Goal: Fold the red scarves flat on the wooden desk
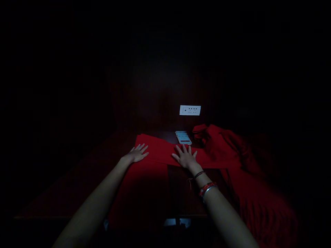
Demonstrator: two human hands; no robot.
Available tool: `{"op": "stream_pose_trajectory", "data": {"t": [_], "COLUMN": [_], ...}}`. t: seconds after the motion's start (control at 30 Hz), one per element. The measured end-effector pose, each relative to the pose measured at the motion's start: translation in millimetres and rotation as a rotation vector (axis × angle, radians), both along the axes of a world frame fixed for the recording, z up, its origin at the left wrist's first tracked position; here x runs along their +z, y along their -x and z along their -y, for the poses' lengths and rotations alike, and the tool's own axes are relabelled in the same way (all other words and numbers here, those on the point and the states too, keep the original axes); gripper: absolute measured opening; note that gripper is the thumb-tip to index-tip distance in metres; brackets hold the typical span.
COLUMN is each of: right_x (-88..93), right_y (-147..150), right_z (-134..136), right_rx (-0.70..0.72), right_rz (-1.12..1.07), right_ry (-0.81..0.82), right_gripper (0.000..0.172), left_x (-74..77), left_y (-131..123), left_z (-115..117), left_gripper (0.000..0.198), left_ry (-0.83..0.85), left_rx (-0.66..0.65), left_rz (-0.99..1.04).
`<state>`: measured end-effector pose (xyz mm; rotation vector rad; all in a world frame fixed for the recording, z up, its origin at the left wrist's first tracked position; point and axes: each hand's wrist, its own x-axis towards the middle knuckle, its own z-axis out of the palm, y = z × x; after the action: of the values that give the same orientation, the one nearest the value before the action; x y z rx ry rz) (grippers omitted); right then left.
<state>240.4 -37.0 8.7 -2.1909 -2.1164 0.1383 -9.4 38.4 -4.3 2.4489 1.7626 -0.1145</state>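
A long red cloth (157,148) lies across a dark table, with one part running toward the front edge on the left and another stretching right to a bunched heap. My left hand (138,154) rests flat on the cloth's left part, fingers spread. Farther right, my right hand (185,157) presses on the same cloth with its fingers apart; bracelets circle that wrist. Neither hand grips anything. The heap of red fabric (219,141) sits at the right, and a fringed end hangs toward the front right.
Just beyond my right hand lies a phone (183,137) with a lit screen. A white socket panel (190,110) is on the dark wall behind. The dark table (85,179) extends to the left, and its surroundings are too dark to make out.
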Motion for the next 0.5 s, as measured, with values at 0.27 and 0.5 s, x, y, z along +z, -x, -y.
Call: {"op": "stream_pose_trajectory", "data": {"t": [0.27, 0.5], "right_x": [0.9, -0.1], "right_y": [-2.1, 31.0], "right_z": [-2.5, 3.7], "right_rx": [-0.092, 0.407], "right_rz": [-0.033, -0.017], "right_ry": [0.167, 0.099], "right_gripper": [0.071, 0.065], "left_x": [13.0, 0.3], "left_y": [-7.9, -22.2], "left_z": [19.5, 15.4], "left_gripper": [0.058, 0.063], "left_ry": [-0.04, -0.069], "left_rx": [0.066, -0.064], "left_rz": [-0.08, 0.054]}}
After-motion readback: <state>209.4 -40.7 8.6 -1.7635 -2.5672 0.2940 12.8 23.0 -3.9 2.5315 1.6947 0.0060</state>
